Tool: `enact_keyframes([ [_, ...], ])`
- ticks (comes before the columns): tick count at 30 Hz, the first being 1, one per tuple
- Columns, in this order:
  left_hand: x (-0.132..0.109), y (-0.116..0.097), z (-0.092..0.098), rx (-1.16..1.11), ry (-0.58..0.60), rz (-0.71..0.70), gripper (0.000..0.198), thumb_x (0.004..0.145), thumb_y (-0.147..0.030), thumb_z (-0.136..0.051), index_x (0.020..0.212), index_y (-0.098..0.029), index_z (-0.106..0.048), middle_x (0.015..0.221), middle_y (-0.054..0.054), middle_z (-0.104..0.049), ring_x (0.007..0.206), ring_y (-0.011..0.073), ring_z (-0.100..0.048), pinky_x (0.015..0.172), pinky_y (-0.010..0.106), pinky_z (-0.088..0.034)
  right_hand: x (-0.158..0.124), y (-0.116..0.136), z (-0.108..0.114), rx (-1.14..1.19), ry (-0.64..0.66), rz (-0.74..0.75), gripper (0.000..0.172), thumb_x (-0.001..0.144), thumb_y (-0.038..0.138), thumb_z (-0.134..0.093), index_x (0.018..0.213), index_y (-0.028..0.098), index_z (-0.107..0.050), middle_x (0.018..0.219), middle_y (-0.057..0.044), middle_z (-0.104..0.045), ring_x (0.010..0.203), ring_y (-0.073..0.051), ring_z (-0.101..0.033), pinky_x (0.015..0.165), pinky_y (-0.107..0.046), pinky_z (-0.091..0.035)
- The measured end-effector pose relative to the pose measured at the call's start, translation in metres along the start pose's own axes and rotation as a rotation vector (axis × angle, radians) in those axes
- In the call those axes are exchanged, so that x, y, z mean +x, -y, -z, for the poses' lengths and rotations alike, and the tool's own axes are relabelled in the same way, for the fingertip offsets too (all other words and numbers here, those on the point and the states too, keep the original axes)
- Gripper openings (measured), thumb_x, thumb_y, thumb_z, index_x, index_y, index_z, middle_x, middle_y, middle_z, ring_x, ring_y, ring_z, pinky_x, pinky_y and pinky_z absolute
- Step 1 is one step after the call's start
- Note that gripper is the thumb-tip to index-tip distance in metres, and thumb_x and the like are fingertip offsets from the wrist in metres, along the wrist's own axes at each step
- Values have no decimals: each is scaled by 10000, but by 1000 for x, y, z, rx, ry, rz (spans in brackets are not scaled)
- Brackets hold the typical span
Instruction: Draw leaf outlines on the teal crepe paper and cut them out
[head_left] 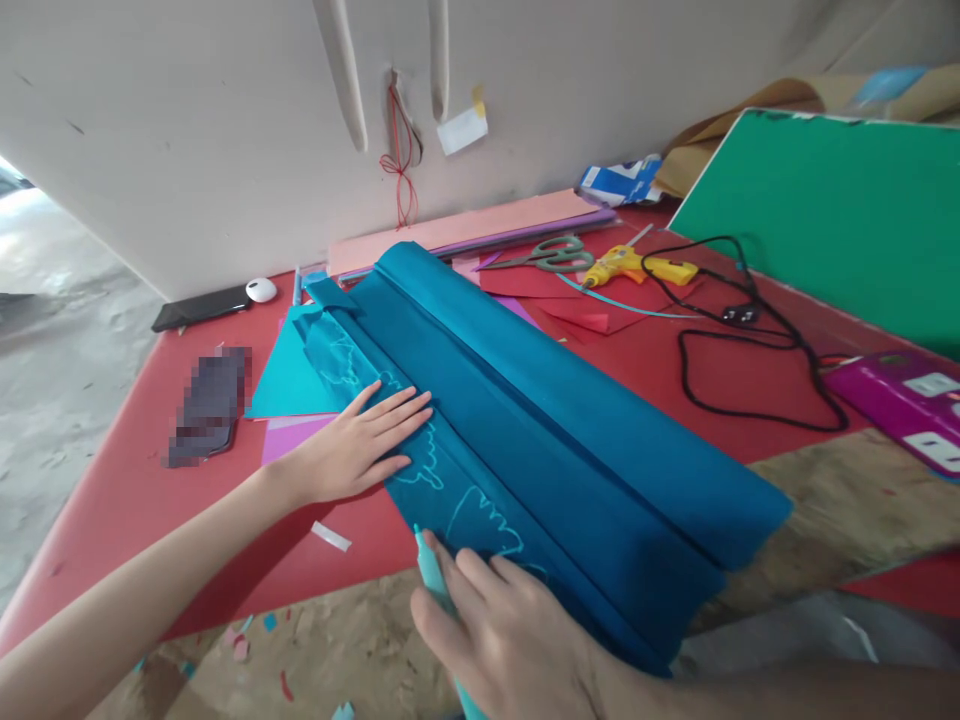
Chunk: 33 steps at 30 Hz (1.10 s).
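Observation:
A long sheet of dark blue paper [465, 360], folded and partly rolled along its far side, lies across the red table. Light turquoise wavy outlines run along its near strip. My left hand [367, 440] rests flat on that strip, fingers stretched out. In my right hand [502, 620] is a turquoise marker [431, 570], its tip pointing up and away at the near edge of the paper; whether it touches cannot be told. Lighter turquoise paper [281, 375] sticks out from under the left end of the blue sheet.
Beyond the sheet are scissors [562, 254], a yellow glue gun [630, 265] with a looped black cord, and pink paper [465, 232]. A purple power strip [900, 400] and green board [832, 220] stand right. A dark blurred object [214, 405] and white mouse-like item [261, 290] lie left.

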<state>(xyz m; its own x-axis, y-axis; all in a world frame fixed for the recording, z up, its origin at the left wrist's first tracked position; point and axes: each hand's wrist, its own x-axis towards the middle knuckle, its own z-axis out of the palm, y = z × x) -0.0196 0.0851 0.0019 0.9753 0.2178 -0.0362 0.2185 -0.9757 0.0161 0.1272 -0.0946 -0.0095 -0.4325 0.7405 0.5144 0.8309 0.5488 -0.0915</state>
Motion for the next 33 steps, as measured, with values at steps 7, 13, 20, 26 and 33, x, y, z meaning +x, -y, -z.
enact_keyframes([
  [7, 2, 2, -3, -24, 67, -14, 564, 977, -460, -126, 1432, -151, -251, 1493, 79, -232, 1392, 227, -176, 1135, 466, -73, -14, -38, 8, 159, 10, -27, 171, 820, 92, -439, 980, 144, -467, 1187, -224, -608, 1128, -292, -562, 832, -422, -528],
  [13, 2, 2, -2, -31, 88, -2, 553, 974, -472, -162, 1436, -181, -247, 1500, 61, -220, 1395, 224, -167, 1137, 446, -88, -29, -54, 10, 221, 131, -125, 286, 775, 177, -549, 1041, 123, -457, 1224, -273, -568, 1168, -356, -519, 851, -531, -525],
  [20, 5, 15, 1, -23, 111, 56, 641, 929, -589, -213, 1442, -205, -232, 1503, 59, -215, 1396, 234, -163, 1137, 447, -84, -41, -53, 12, 221, 65, -126, 259, 749, 130, -504, 1004, 161, -473, 1177, -233, -616, 1118, -314, -572, 822, -482, -553],
  [26, 8, 75, 1, 53, 63, 259, 515, 989, -403, -122, 1430, -173, -252, 1496, 78, -250, 1392, 220, -181, 1125, 485, -89, -36, -53, 15, 215, 30, -132, 248, 747, 118, -481, 985, 186, -491, 1164, -165, -643, 1144, -253, -564, 879, -403, -540],
  [33, 4, 134, 20, 158, 39, 362, 466, 925, -258, -342, 1385, -181, -340, 1459, 102, -338, 1382, 251, -207, 1110, 530, -68, -43, -53, 10, 192, 40, -100, 204, 809, 166, -471, 1012, 171, -493, 1173, -174, -634, 1178, -253, -535, 908, -394, -518],
])
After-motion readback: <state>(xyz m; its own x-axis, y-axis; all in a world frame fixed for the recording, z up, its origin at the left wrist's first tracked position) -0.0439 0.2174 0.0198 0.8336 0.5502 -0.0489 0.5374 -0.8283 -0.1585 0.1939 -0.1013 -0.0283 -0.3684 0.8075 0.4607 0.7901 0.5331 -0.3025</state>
